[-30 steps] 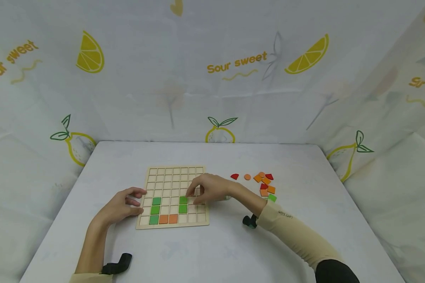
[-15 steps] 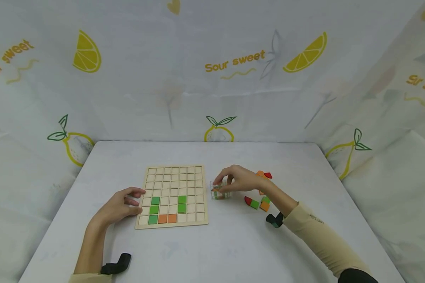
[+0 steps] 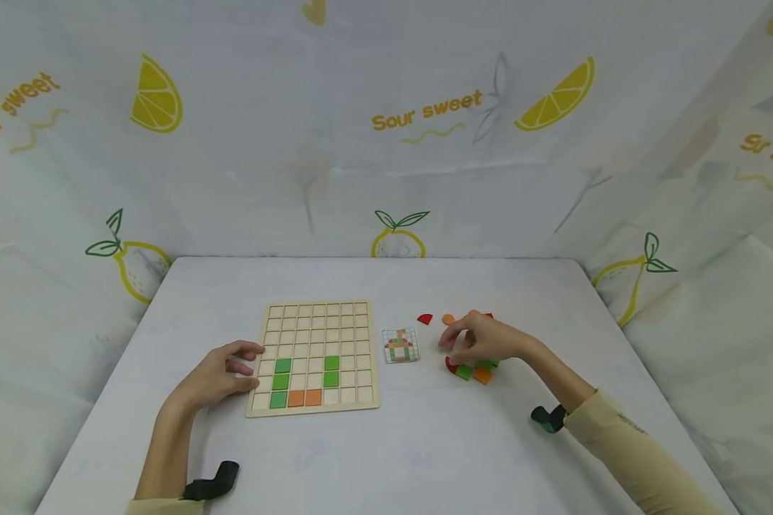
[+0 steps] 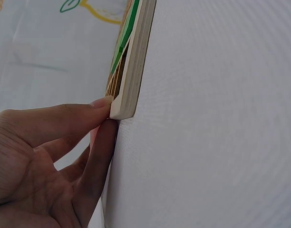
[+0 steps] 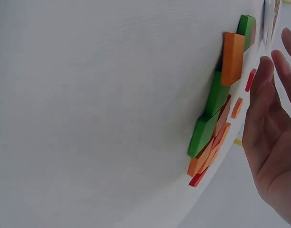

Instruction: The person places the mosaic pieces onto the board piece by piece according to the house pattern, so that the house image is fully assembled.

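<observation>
A square wooden grid board (image 3: 305, 334) lies on the table at left of centre. Its near rows hold green tiles (image 3: 280, 382) and two orange tiles (image 3: 305, 398). My left hand (image 3: 215, 375) rests against the board's left edge, with the thumb touching the rim (image 4: 121, 107) in the left wrist view. Over a loose cluster of pieces my right hand (image 3: 489, 339) hovers, its fingers apart and bent, nothing visibly held. Beneath it lie an orange square (image 5: 232, 58), green squares (image 5: 203, 135) and red pieces; the hand hides some of them in the head view.
A small card with a printed coloured pattern (image 3: 401, 345) lies between board and pieces. Past it sit a red quarter-round piece (image 3: 425, 319) and an orange disc (image 3: 448, 320). A white cloth with lemon prints (image 3: 399, 143) hangs behind the table.
My right hand has moved right, from the board past the card to above the loose pieces, uncovering the card. A few pieces have shifted nearer. The left hand stays at the board's edge.
</observation>
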The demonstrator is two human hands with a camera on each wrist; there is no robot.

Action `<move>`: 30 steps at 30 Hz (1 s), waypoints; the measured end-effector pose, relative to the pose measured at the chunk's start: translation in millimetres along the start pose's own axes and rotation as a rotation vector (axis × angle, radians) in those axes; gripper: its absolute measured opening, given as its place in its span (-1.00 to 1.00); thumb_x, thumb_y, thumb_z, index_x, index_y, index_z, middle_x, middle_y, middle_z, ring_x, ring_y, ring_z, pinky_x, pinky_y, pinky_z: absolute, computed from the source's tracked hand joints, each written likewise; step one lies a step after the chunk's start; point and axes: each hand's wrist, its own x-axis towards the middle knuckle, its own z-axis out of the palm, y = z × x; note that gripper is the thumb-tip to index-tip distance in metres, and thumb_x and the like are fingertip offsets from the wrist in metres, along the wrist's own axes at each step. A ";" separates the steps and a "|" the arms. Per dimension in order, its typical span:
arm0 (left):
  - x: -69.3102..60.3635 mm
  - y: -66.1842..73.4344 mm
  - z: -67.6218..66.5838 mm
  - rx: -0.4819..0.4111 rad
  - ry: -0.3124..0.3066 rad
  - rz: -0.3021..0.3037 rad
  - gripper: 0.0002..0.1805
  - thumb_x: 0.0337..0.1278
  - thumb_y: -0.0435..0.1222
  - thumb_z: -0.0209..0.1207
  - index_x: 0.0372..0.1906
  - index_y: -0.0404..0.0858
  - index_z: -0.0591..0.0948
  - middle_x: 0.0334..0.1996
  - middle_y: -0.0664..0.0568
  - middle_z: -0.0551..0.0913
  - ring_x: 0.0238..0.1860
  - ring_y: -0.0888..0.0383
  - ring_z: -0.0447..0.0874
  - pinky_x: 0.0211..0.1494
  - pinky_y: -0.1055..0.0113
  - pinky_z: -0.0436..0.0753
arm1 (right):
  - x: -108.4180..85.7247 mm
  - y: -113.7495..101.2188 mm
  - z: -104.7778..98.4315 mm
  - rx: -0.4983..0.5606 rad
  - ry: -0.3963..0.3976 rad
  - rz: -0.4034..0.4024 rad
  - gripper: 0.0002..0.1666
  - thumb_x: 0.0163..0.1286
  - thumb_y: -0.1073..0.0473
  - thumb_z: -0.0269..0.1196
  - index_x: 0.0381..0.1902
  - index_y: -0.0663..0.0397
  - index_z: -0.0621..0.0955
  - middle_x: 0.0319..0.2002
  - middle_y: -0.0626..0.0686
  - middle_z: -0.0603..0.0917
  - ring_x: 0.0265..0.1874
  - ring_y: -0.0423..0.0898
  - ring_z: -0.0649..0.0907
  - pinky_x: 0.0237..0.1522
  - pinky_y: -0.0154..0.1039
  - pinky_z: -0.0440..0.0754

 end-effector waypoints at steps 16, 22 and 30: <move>-0.3 0.4 0.6 -0.004 0.007 -0.009 -0.34 0.05 -0.35 0.45 0.31 -0.21 0.53 0.17 -0.17 0.55 -0.01 0.07 0.62 -0.10 0.36 0.62 | -17.3 20.2 11.1 -0.099 0.019 0.030 -0.61 0.07 0.04 0.61 -0.19 -0.08 0.67 -0.32 0.08 0.67 -0.41 -0.18 0.55 -0.37 -0.40 0.52; 0.6 1.5 0.8 0.004 0.009 -0.012 -0.35 0.06 -0.35 0.45 0.31 -0.21 0.53 0.18 -0.17 0.55 0.00 0.07 0.62 -0.10 0.35 0.62 | -17.7 23.3 10.6 -0.102 0.025 0.013 -0.62 0.07 0.05 0.61 -0.20 -0.10 0.68 -0.35 0.01 0.68 -0.42 -0.20 0.55 -0.38 -0.40 0.52; -0.1 1.0 1.3 0.007 0.007 -0.017 -0.34 0.05 -0.34 0.45 0.32 -0.21 0.53 0.19 -0.17 0.55 0.00 0.07 0.62 -0.08 0.33 0.62 | -17.9 27.4 9.5 -0.083 0.016 0.007 -0.62 0.08 0.06 0.60 -0.17 -0.09 0.69 -0.32 -0.08 0.69 -0.40 -0.21 0.59 -0.35 -0.40 0.57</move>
